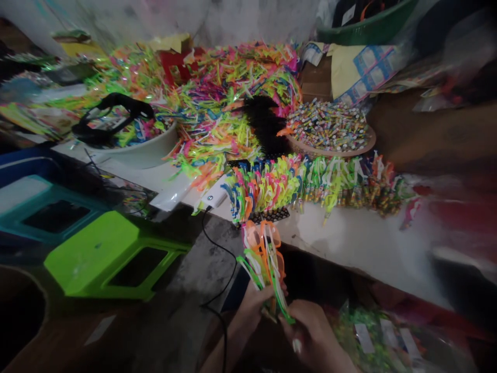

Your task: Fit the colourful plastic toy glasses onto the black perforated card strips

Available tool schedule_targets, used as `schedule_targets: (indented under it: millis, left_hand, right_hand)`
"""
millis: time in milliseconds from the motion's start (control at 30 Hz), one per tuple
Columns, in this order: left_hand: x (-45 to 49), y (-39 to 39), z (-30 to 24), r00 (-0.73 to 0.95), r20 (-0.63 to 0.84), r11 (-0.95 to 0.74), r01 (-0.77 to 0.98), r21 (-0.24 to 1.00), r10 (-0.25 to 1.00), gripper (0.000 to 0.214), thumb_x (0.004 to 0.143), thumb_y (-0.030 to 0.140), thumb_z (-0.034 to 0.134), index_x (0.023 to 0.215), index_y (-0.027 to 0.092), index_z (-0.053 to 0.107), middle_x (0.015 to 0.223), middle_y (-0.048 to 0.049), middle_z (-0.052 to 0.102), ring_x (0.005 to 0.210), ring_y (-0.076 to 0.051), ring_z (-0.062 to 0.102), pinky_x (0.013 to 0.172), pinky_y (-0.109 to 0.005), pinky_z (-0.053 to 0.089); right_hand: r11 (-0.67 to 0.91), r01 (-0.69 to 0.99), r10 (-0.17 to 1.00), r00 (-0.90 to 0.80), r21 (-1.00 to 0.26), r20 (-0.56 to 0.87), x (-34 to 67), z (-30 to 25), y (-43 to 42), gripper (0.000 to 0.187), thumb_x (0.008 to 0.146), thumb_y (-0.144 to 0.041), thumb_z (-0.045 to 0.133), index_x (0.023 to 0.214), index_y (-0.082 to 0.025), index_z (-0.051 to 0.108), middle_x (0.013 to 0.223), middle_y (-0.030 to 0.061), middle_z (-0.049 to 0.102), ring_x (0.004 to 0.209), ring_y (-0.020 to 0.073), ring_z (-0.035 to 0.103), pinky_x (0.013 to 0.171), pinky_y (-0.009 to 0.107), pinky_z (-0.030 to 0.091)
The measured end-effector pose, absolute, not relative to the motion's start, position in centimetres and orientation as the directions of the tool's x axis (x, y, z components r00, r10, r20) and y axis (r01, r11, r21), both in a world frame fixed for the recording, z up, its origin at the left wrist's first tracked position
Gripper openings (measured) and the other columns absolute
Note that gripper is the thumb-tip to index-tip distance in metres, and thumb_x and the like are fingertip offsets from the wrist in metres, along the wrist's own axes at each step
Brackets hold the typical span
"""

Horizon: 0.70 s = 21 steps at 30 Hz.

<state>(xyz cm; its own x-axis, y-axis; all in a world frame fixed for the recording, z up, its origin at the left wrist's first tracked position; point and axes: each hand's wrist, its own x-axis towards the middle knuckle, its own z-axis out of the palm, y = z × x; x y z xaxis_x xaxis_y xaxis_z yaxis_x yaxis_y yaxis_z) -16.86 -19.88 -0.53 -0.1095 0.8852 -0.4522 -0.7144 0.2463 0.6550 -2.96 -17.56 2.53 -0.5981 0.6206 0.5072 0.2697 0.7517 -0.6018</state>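
My left hand (pixel 254 300) grips the lower end of a small bunch of neon plastic toy glasses (pixel 264 259), orange and green, held upright below the table edge. My right hand (pixel 310 329) closes on the same bunch from the right, fingers curled at its base. Just above, a row of neon glasses (pixel 272 184) stands in a black rack (pixel 272 215) on the white table (pixel 349 233). Behind it lies a big heap of loose neon glasses (pixel 217 98) and a round tray of small wrapped sweets (pixel 330 127).
A white bowl (pixel 143 150) with a black strap stands at the left. A white power bank (pixel 213 197) with a black cable hangs off the table edge. Green (pixel 101 254) and teal (pixel 42 207) plastic stools stand on the floor at the left. Packed bags (pixel 373 336) lie at the lower right.
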Motion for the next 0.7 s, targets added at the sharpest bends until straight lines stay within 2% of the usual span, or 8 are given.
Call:
schedule_targets:
  millis: [167, 300, 467, 600, 700]
  left_hand:
    - [-17.3, -20.2, 0.1, -0.119, -0.5, 0.229, -0.782, 0.58, 0.858, 0.043, 0.054, 0.03, 0.078, 0.09, 0.016, 0.06, 0.077, -0.0019, 0.064, 0.068, -0.016, 0.061, 0.063, -0.027, 0.049]
    - [-17.5, -20.1, 0.5, -0.122, -0.47, 0.202, -0.789, 0.58, 0.874, 0.04, 0.055, 0.03, 0.078, 0.087, 0.015, 0.06, 0.07, -0.0013, 0.064, 0.061, -0.015, 0.06, 0.059, -0.026, 0.05]
    - [-17.6, -19.5, -0.2, -0.193, -0.529, 0.188, -0.79, 0.583, 0.827, 0.042, 0.056, 0.027, 0.077, 0.093, 0.017, 0.06, 0.081, -0.0033, 0.067, 0.07, -0.018, 0.063, 0.065, -0.029, 0.051]
    - [-18.1, -19.2, -1.1, -0.217, -0.57, 0.19, -0.801, 0.568, 0.792, 0.044, 0.061, 0.032, 0.074, 0.1, 0.018, 0.059, 0.077, -0.0024, 0.066, 0.069, -0.021, 0.064, 0.054, -0.03, 0.052]
    - [-18.5, -19.4, -1.5, -0.198, -0.556, 0.207, -0.788, 0.58, 0.807, 0.043, 0.061, 0.031, 0.073, 0.099, 0.016, 0.06, 0.076, -0.003, 0.065, 0.069, -0.021, 0.064, 0.053, -0.03, 0.052]
  right_hand:
    - [0.664, 0.272, 0.669, -0.631, -0.696, 0.392, -2.8, 2.0, -17.3, 0.012, 0.086, -0.018, 0.042, 0.09, -0.021, 0.053, 0.07, 0.0012, 0.063, 0.06, 0.0123, 0.06, 0.058, 0.021, 0.047]
    - [0.63, 0.242, 0.659, -0.67, -0.738, 0.342, -3.0, 1.9, -17.1, 0.018, 0.088, -0.019, 0.036, 0.09, -0.02, 0.054, 0.071, 0.0022, 0.063, 0.06, 0.0122, 0.06, 0.057, 0.02, 0.046]
    - [0.696, 0.259, 0.627, -0.674, -0.67, 0.39, -2.9, 2.1, -17.4, 0.019, 0.089, -0.02, 0.035, 0.09, -0.02, 0.054, 0.07, 0.0024, 0.063, 0.06, 0.0125, 0.059, 0.057, 0.021, 0.047]
    - [0.783, 0.213, 0.548, -0.681, -0.585, 0.486, -2.5, 3.7, -17.8, 0.022, 0.092, -0.022, 0.031, 0.094, -0.019, 0.052, 0.069, 0.0025, 0.064, 0.061, 0.0128, 0.061, 0.06, 0.022, 0.048]
    - [0.801, 0.219, 0.545, -0.652, -0.557, 0.527, -2.4, 5.5, -17.9, 0.02, 0.093, -0.023, 0.032, 0.095, -0.019, 0.051, 0.068, 0.0022, 0.065, 0.061, 0.0128, 0.062, 0.061, 0.021, 0.049]
